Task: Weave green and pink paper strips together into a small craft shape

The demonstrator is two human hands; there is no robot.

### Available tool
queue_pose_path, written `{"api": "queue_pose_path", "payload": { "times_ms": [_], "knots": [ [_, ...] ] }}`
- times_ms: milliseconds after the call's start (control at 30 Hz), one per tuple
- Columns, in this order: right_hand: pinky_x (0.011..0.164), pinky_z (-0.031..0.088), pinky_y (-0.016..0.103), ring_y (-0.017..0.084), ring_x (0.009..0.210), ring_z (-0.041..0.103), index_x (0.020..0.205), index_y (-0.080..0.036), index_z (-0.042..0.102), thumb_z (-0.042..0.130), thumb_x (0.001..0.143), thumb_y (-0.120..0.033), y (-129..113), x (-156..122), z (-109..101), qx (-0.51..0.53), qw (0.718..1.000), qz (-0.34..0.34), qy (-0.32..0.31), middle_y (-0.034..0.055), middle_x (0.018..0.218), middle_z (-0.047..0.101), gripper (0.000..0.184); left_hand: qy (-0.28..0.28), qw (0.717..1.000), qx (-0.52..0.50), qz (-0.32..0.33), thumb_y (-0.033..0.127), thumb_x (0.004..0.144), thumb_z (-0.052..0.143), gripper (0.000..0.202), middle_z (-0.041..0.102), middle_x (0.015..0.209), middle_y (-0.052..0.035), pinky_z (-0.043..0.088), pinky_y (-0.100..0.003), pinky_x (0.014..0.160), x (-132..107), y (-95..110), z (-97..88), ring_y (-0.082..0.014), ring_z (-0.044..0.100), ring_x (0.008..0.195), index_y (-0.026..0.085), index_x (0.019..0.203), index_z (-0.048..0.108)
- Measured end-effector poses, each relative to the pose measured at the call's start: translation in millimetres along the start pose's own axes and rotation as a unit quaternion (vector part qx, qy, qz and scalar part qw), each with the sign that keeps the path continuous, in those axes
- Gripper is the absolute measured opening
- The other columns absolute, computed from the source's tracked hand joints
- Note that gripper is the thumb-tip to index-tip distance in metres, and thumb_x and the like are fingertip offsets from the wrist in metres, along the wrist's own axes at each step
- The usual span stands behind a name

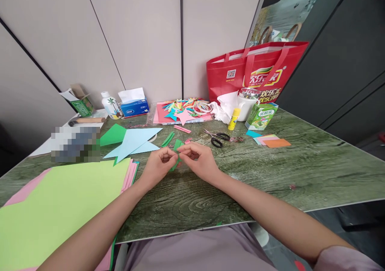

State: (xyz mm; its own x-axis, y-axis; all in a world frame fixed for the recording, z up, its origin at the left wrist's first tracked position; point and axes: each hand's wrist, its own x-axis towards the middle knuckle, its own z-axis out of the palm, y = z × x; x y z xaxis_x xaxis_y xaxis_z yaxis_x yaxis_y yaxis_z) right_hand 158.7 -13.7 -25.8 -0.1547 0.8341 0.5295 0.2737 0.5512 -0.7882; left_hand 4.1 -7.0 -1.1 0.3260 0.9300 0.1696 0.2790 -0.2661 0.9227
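Note:
In the middle of the table, my left hand (161, 161) and my right hand (198, 158) come together on a small piece of green paper (177, 144). Thumb and fingers of each hand pinch it from either side, and part of it is hidden behind the fingertips. Just beyond my left hand lie folded green paper strips (167, 139). A pink paper strip (182, 129) rests farther back. Scissors with black handles (217, 137) lie beyond my right hand, blades pointing left.
Large light-green sheets (66, 198) cover the left side, with blue paper pieces (135, 140) behind. A yellow glue stick (234, 119), a green drink carton (261, 116), a white mug (247, 104) and a red bag (228, 78) stand at back right. Colored slips (278, 143) lie right.

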Motion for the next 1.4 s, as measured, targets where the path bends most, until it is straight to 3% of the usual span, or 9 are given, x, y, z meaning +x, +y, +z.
{"api": "queue_pose_path", "payload": {
  "times_ms": [200, 267, 367, 467, 600, 733, 933, 1133, 1400],
  "knots": [
    [0.067, 0.044, 0.026, 0.016, 0.074, 0.058, 0.099, -0.026, 0.065, 0.050, 0.082, -0.020, -2, -3, -7, -0.164, 0.978, -0.111, -0.058, 0.0051, 0.081, 0.065, 0.023, 0.012, 0.997, -0.057, -0.043, 0.027, 0.071, 0.057, 0.015, 0.062, 0.054, 0.0019, 0.036, -0.019, 0.047, 1, -6, 0.4, -0.0095, 0.052, 0.048, 0.016, 0.063, 0.055],
    [0.067, 0.045, 0.026, 0.016, 0.074, 0.059, 0.098, -0.025, 0.066, 0.052, 0.082, -0.024, -4, -2, -7, -0.128, 0.987, -0.080, -0.051, 0.0057, 0.083, 0.065, 0.021, 0.018, 0.997, -0.064, -0.046, 0.029, 0.071, 0.058, 0.016, 0.061, 0.052, 0.0019, 0.036, -0.020, 0.047, 2, -5, 0.4, -0.0098, 0.053, 0.048, 0.016, 0.062, 0.055],
    [0.062, 0.049, 0.027, 0.016, 0.070, 0.061, 0.088, -0.021, 0.067, 0.054, 0.080, -0.035, -7, 3, -4, 0.049, 0.997, 0.053, -0.024, 0.0049, 0.079, 0.065, 0.021, 0.016, 0.997, -0.067, -0.040, 0.031, 0.071, 0.059, 0.017, 0.063, 0.054, 0.0011, 0.041, -0.021, 0.051, 2, 0, -0.5, -0.0111, 0.056, 0.051, 0.015, 0.065, 0.057],
    [0.059, 0.052, 0.027, 0.015, 0.063, 0.063, 0.076, -0.018, 0.067, 0.060, 0.074, -0.042, -6, 9, -3, 0.272, 0.938, 0.212, -0.044, 0.0023, 0.068, 0.065, 0.026, 0.024, 0.997, -0.068, -0.041, 0.033, 0.070, 0.061, 0.019, 0.064, 0.056, 0.0006, 0.044, -0.022, 0.054, 2, 5, -1.6, -0.0117, 0.058, 0.051, 0.015, 0.066, 0.057],
    [0.060, 0.053, 0.021, 0.010, 0.059, 0.063, 0.073, -0.014, 0.066, 0.072, 0.063, -0.037, -2, 11, -6, 0.398, 0.861, 0.309, -0.073, 0.0014, 0.062, 0.066, 0.026, 0.022, 0.996, -0.074, -0.032, 0.033, 0.067, 0.065, 0.020, 0.064, 0.057, 0.0002, 0.047, -0.024, 0.055, 2, 6, -2.6, -0.0128, 0.060, 0.053, 0.015, 0.067, 0.057],
    [0.060, 0.053, 0.017, 0.009, 0.060, 0.064, 0.074, -0.013, 0.067, 0.076, 0.058, -0.030, -1, 11, -8, 0.430, 0.835, 0.333, -0.076, 0.0010, 0.064, 0.068, 0.025, 0.006, 0.997, -0.079, -0.025, 0.032, 0.069, 0.064, 0.019, 0.065, 0.060, -0.0001, 0.047, -0.024, 0.057, 1, 4, -3.2, -0.0127, 0.061, 0.055, 0.015, 0.067, 0.057],
    [0.057, 0.052, 0.014, 0.008, 0.058, 0.064, 0.078, -0.012, 0.068, 0.078, 0.056, -0.019, -1, 12, -11, 0.407, 0.847, 0.320, -0.120, 0.0009, 0.064, 0.068, 0.026, -0.007, 0.997, -0.073, -0.032, 0.031, 0.069, 0.065, 0.018, 0.064, 0.057, 0.0000, 0.047, -0.024, 0.056, -2, 6, -3.5, -0.0130, 0.060, 0.055, 0.015, 0.064, 0.057],
    [0.057, 0.052, 0.011, 0.006, 0.059, 0.064, 0.073, -0.011, 0.067, 0.076, 0.059, -0.028, 3, 14, -11, 0.459, 0.792, 0.389, -0.107, 0.0007, 0.064, 0.067, 0.023, -0.015, 0.997, -0.073, -0.036, 0.031, 0.068, 0.065, 0.018, 0.064, 0.057, -0.0001, 0.046, -0.023, 0.056, -1, 6, -4.3, -0.0120, 0.059, 0.053, 0.014, 0.065, 0.058],
    [0.051, 0.047, 0.007, 0.002, 0.051, 0.058, 0.069, -0.011, 0.065, 0.079, 0.054, -0.022, 8, 15, -12, 0.439, 0.802, 0.386, -0.125, 0.0001, 0.059, 0.065, 0.023, -0.054, 0.995, -0.076, -0.028, 0.031, 0.071, 0.062, 0.018, 0.065, 0.065, -0.0015, 0.047, -0.025, 0.061, -2, 4, -3.9, -0.0123, 0.058, 0.058, 0.014, 0.068, 0.060]
  ]
}}
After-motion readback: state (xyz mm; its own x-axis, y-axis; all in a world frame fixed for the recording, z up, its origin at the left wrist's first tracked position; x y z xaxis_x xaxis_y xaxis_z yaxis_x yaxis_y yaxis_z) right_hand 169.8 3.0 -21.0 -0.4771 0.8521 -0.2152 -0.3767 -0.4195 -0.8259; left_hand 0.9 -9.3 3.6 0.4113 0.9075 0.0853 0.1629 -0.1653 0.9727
